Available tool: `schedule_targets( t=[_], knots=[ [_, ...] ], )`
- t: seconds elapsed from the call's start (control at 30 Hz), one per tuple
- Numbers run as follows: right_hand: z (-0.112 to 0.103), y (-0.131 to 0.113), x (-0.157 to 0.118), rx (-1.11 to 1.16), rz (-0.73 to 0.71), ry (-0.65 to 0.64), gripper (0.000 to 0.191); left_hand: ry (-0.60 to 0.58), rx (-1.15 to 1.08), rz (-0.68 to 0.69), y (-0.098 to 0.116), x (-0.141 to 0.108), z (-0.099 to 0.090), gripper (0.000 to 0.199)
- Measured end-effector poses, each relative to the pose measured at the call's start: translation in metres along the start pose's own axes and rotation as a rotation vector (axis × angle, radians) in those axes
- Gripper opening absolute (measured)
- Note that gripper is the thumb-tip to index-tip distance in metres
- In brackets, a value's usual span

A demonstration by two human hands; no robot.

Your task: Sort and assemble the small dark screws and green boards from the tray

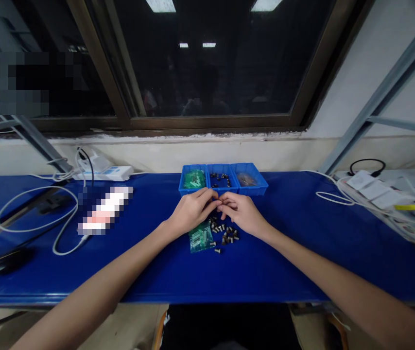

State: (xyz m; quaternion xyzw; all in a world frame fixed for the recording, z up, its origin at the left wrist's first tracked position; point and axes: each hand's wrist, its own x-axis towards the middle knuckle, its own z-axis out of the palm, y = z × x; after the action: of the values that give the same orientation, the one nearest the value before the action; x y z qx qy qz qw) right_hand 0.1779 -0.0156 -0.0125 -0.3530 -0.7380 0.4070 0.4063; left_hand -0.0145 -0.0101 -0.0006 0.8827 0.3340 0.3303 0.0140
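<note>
My left hand (194,208) and my right hand (241,211) meet just in front of the blue bins, fingertips pinched together. Whatever they hold between them is too small or hidden to make out. Below the fingers several short screws (230,237) with dark heads lie loose on the blue table (164,272). Partly under my left hand is a green plastic bag (200,239) with small metal pieces inside. Behind the hands, the left blue bin (181,186) contains green bags (194,179), the middle bin (219,184) small dark parts, and the right bin (259,182) a clear bag with brownish contents.
At the left are a power strip (114,173), looping white cables (21,190), a blurred-out object (106,210) and a black mouse (5,262). Chargers (378,192) and cables crowd the right end. A window (207,73) and grey metal frames (371,92) stand behind.
</note>
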Motion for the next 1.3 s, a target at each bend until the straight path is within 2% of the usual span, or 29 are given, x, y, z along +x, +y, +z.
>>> schedule_targets(
  t=[0.27, 0.5, 0.67, 0.87, 1.03, 1.3],
  knots=[
    [0.001, 0.002, 0.001, -0.031, 0.013, 0.025, 0.014, 0.009, -0.165, -0.001, 0.003, 0.004, -0.002, 0.014],
    [0.000, 0.001, 0.001, -0.063, 0.003, 0.063, 0.022, -0.009, -0.164, -0.037, -0.001, 0.001, 0.002, 0.011],
    [-0.002, 0.004, 0.002, -0.019, 0.006, 0.106, 0.019, -0.033, -0.161, -0.041, 0.002, 0.001, 0.002, 0.018],
    [-0.005, 0.009, 0.003, -0.038, -0.039, 0.095, 0.012, -0.060, -0.155, -0.058, 0.001, 0.001, 0.004, 0.025],
    [-0.004, 0.003, 0.001, -0.088, -0.040, 0.093, 0.010, -0.046, -0.128, -0.045, -0.001, 0.002, 0.004, 0.029],
    [-0.002, -0.004, 0.000, -0.132, -0.015, 0.067, 0.008, 0.016, -0.106, -0.081, 0.002, 0.002, 0.001, 0.019]
  ],
)
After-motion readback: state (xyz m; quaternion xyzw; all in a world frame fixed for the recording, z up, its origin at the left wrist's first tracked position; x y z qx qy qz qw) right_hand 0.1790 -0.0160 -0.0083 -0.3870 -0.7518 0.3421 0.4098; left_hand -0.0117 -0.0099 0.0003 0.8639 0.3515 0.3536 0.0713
